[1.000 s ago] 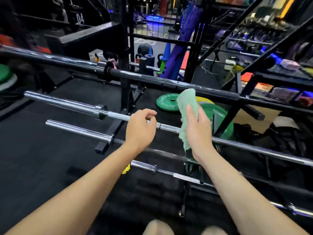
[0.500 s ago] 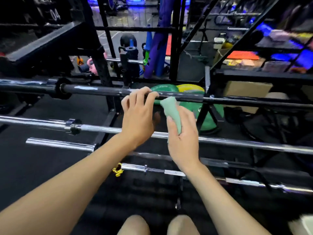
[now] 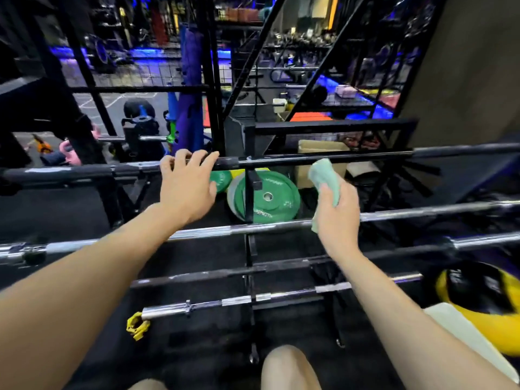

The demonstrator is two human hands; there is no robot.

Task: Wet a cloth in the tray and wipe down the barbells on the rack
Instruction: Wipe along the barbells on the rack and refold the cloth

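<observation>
Several barbells lie across a black rack point(image 3: 249, 249) in front of me. My left hand point(image 3: 187, 184) is on the top black barbell point(image 3: 337, 157), fingers hooked over it and thumb below. To the right, my right hand point(image 3: 339, 218) grips a bunched pale green cloth point(image 3: 323, 174). The cloth stands up between the top black barbell and the chrome barbell point(image 3: 253, 228) below it. Its lower end hangs level with the chrome bar, and whether it touches is unclear. Lower down run a dark bar point(image 3: 225, 273) and another chrome bar point(image 3: 239, 301).
Green weight plates point(image 3: 267, 197) lean behind the rack. A yellow collar clip point(image 3: 138, 325) lies on the black floor by the lowest bar's end. At the lower right sit a yellow and black object point(image 3: 492, 305) and a white thing point(image 3: 464, 336). My knees show at the bottom edge.
My right hand has carried the cloth to the right, away from my left hand. My left hand rose from the chrome bar to the top black bar and stays there. The view swung right.
</observation>
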